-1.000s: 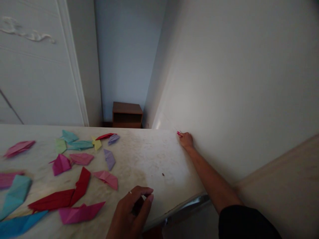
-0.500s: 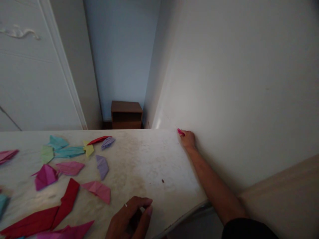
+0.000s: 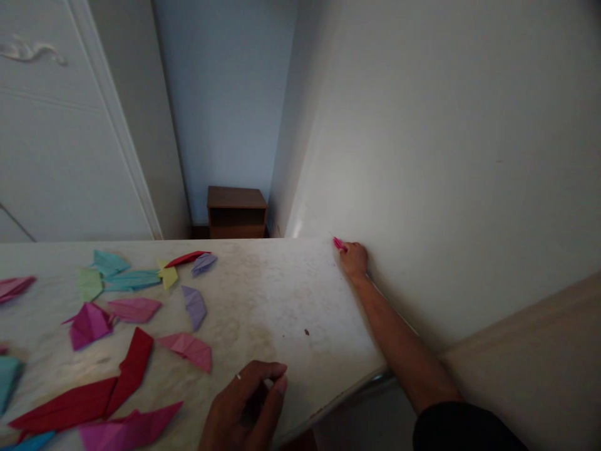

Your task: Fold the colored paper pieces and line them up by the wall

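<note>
My right hand reaches to the far right corner of the table, beside the wall. It is closed on a small pink folded paper, whose tip sticks out past the fingers. My left hand hovers at the near edge, its fingers curled and thumb close to the index finger, with nothing seen between them. To its left lie a pink folded paper, a long red folded paper and a magenta folded paper. A lilac folded paper rests farther back.
Several more folded papers, including a teal one and a yellow one, lie on the pale table. A white wall borders the right side. Beyond the far edge stand a brown cabinet and a white wardrobe.
The view has shifted slightly, so the table and papers sit a little higher in the picture. Both hands keep nearly the same pose, the right still with the pink folded paper.
</note>
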Tool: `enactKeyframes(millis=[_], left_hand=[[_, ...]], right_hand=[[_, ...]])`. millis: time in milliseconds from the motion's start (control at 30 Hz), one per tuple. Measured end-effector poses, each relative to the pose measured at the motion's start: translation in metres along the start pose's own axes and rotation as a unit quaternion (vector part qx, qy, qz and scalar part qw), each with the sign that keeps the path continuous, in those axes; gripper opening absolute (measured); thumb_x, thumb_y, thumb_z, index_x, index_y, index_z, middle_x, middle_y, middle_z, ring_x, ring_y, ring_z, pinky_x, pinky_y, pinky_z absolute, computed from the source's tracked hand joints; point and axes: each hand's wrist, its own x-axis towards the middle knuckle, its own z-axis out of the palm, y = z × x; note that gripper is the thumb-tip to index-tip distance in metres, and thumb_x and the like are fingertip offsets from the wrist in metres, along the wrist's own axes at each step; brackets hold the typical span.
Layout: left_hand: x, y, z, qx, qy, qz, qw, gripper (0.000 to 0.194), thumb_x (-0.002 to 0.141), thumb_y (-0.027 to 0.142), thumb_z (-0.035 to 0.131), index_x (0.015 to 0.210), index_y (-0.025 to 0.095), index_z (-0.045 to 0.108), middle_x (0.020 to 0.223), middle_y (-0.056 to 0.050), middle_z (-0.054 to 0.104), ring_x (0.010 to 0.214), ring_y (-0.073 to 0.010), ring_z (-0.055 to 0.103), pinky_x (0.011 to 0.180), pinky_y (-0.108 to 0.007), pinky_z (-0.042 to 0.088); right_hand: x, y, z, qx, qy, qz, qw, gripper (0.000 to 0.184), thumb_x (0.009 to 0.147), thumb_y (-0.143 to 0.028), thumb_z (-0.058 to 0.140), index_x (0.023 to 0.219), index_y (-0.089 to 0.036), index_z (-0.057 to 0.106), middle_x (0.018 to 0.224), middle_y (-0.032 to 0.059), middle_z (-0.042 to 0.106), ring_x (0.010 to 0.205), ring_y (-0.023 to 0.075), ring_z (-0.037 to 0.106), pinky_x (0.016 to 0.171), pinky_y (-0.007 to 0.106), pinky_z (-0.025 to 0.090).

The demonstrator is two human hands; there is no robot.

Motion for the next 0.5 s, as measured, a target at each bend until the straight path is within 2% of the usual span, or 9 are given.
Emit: enactKeyframes(millis=[233, 367, 500], left_hand=[[0.0, 0.0, 0.0, 0.008, 0.0, 0.006, 1.0, 0.02, 0.088, 0.04, 0.058, 0.089, 0.024, 0.069, 0.074, 0.0, 0.069, 0.065, -0.014, 0.063, 0.06, -0.02, 0.05], [0.0, 0.001, 0.0, 0.007, 0.011, -0.001, 1.0, 0.023, 0.088, 0.042, 0.058, 0.088, 0.023, 0.07, 0.075, -0.001, 0.069, 0.067, -0.0152, 0.064, 0.061, -0.021, 0.051], [0.0, 0.001, 0.0, -0.007, -0.006, -0.007, 1.0, 0.021, 0.088, 0.041, 0.058, 0.089, 0.023, 0.07, 0.076, 0.0, 0.069, 0.065, -0.0139, 0.063, 0.06, -0.021, 0.049]], right_hand=[[-0.014, -0.022, -0.01, 0.005, -0.011, -0.06, 0.998, 0.031, 0.088, -0.014, 0.051, 0.112, -0.014, 0.07, 0.112, 0.0154, 0.066, 0.105, 0.0256, 0.055, 0.091, 0.034, 0.039], [-0.026, -0.047, -0.015, 0.024, -0.023, -0.128, 0.991, 0.03, 0.088, -0.014, 0.051, 0.111, -0.014, 0.071, 0.112, 0.011, 0.066, 0.109, 0.0225, 0.053, 0.098, 0.031, 0.036], [-0.041, -0.072, -0.02, 0.04, -0.044, -0.188, 0.98, 0.028, 0.089, -0.017, 0.051, 0.108, -0.019, 0.071, 0.108, 0.0061, 0.068, 0.105, 0.0193, 0.054, 0.095, 0.028, 0.039]])
